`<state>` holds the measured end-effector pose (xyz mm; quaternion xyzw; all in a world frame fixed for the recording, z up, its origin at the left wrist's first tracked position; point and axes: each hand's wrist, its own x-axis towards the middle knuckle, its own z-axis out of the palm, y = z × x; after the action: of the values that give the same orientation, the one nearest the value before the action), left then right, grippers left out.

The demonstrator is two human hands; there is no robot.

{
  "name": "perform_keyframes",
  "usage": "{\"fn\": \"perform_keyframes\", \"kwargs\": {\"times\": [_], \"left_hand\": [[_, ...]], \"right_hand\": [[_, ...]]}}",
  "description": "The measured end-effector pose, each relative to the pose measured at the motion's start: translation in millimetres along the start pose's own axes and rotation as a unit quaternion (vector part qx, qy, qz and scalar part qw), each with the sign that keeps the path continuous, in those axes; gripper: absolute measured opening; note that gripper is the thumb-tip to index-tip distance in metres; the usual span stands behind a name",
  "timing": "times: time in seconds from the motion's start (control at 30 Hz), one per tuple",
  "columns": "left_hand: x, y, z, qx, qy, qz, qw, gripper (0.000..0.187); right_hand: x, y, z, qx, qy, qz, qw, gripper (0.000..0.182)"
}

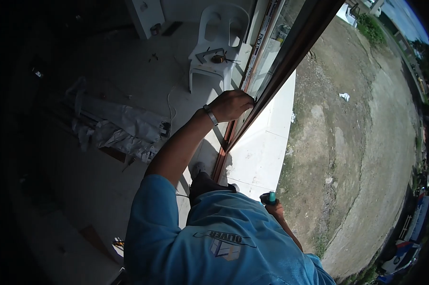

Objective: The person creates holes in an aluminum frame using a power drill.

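My left hand, with a silvery band at the wrist, reaches to the brown frame of a glazed door or window. Its fingers are pinched together against the frame's edge; whatever small thing may be between them is hidden. Down by my side, my right hand is closed round a teal and black cordless drill, which shows only in part. Beside the left hand, the glass panel stands in the frame, and a strip with "FINEX" lettering runs along it.
A white plastic chair holds an angled metal piece and a yellow-black item. Plastic-wrapped lengths lie on the dim floor to the left. Outside, a white ledge borders rough ground. A vehicle stands at the far lower right.
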<state>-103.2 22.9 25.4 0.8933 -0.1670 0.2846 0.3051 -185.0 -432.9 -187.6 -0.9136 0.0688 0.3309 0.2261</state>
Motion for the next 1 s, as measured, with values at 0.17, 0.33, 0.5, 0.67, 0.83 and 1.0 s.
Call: {"fn": "perform_keyframes", "kwargs": {"times": [0.17,0.33,0.5,0.67,0.83,1.0], "left_hand": [[2,2,-2,0.019,-0.031,-0.012,0.999,0.011],[1,-12,7,-0.032,-0.026,0.013,0.999,0.010],[6,-22,18,-0.095,0.034,0.071,0.992,0.008],[5,-34,37,-0.124,0.067,0.080,0.987,0.010],[0,-44,38,-0.193,0.052,0.058,0.978,0.010],[-1,-39,19,-0.258,0.082,0.065,0.960,0.009]], "right_hand": [[-1,17,3,0.006,0.011,-0.014,1.000,0.060],[20,70,44,0.229,0.003,-0.157,0.961,0.057],[-33,-33,52,0.161,0.108,-0.076,0.978,0.052],[-71,-118,71,0.256,0.110,-0.048,0.959,0.061],[-107,-183,73,0.326,0.138,-0.033,0.935,0.060],[-136,-253,26,0.369,0.182,0.000,0.912,0.064]]}}
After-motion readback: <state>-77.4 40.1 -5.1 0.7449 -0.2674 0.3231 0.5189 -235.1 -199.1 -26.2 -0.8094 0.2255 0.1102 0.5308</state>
